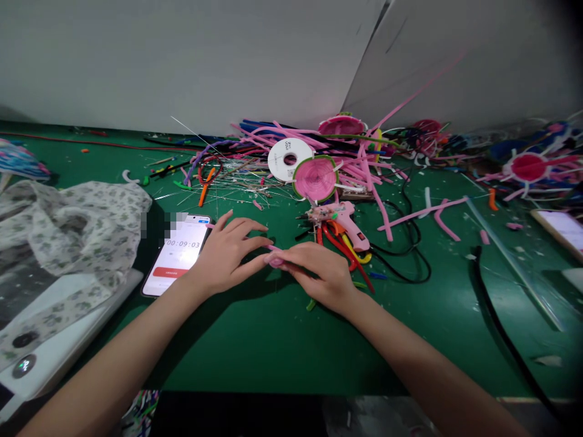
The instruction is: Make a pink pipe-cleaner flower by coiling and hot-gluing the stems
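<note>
A small pink pipe cleaner [275, 262], wound into a tight coil, is between my two hands above the green table. My right hand [321, 270] pinches it from the right between thumb and fingers. From the left, the thumb and index finger of my left hand [232, 250] close on the coil and its short loose end, while the other fingers are stretched out. My fingertips hide part of the coil. Just beyond the right hand lie a pink glue gun [356, 229] and orange-red handled pliers [334, 238]. Left of my left hand rests a phone with a running timer [182, 249].
A pink coiled disc with a green rim [316, 177] leans by a white spool [279, 160]. Behind are heaped pink pipe cleaners [364, 161]. Patterned cloth [68, 230] covers a white device at left. A black cable [485, 303] and another phone [562, 230] lie right.
</note>
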The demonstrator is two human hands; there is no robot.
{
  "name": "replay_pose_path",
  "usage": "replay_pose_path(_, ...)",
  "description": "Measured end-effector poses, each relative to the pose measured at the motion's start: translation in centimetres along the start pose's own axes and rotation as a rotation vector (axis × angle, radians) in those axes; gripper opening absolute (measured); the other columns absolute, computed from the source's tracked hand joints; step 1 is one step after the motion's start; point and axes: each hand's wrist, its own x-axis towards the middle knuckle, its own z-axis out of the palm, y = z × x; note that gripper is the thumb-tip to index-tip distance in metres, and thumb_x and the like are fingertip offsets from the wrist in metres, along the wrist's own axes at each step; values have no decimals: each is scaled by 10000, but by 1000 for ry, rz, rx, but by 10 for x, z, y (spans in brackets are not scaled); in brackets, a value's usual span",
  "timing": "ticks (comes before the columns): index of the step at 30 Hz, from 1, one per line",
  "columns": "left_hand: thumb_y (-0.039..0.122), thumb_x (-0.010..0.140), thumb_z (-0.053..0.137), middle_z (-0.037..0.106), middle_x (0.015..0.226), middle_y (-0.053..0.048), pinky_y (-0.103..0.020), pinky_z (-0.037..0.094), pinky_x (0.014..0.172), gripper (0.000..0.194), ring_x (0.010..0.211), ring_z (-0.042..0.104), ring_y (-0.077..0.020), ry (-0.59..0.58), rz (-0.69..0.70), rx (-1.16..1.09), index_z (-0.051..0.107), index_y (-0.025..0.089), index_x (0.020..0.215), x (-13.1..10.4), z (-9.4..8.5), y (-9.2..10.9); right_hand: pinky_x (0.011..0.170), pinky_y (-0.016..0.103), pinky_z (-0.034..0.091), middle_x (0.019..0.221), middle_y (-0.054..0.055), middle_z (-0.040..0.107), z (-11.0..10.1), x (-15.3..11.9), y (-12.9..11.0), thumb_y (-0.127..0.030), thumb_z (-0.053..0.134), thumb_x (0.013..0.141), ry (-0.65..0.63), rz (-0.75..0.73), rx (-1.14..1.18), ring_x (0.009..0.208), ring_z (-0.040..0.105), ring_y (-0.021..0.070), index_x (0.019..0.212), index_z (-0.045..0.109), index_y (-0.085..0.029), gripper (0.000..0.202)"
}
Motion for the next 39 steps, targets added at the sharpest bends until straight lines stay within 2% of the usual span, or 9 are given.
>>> replay_pose_path(6,289,954,311,629,1173,-27,-532,227,1068,366,1123,539,-232,25,-9,-17,655,261,1073,-1,-1,1,809,298,537,957,38,727,-1,2,-4,-86,603,834,24,-11,-12,886,665,148,1136,633,-225,334)
replay_pose_path(10,246,947,311,636,1168,-16,-512,233,1083,365,1122,543,-221,19,-45,1,668,243,1028,0,0,3,800,295,539,949,47,730,-2,4,-7,-86,585,843,45,-1,-9,880,664,144,1111,639,-205,298)
replay_pose_path(17,269,962,341,656,1122,-13,-513,274,1060,339,1070,574,-217,74,-18,62,678,239,957,1,2,3,760,290,547,914,19,736,1,2,-5,-91,574,851,57,27,-22,832,671,141,1072,653,-240,279)
replay_pose_path(22,331,960,420,658,1126,-8,-526,279,1054,258,1068,580,-222,93,15,94,664,248,967,0,4,1,794,305,546,933,16,741,2,2,-5,-93,582,849,55,66,-35,879,676,152,1036,665,-242,253)
replay_pose_path(29,338,950,460,653,1134,-21,-520,295,1049,210,1041,590,-216,99,25,143,640,229,940,0,8,-3,793,258,545,948,2,743,3,1,-7,-125,597,850,63,126,2,874,690,132,1036,671,-252,237)
replay_pose_path(37,329,953,448,648,1132,-24,-530,294,1052,216,1052,589,-223,88,12,145,636,228,919,0,8,-3,838,281,546,1071,19,718,2,1,-5,-102,544,877,13,72,-29,971,670,136,1170,618,-263,343)
replay_pose_path(39,328,953,449,648,1133,-23,-529,292,1053,216,1054,588,-223,82,5,150,638,230,920,0,8,-3,839,292,550,1058,40,721,2,2,-5,-110,562,873,16,56,-18,974,670,143,1144,637,-240,310)
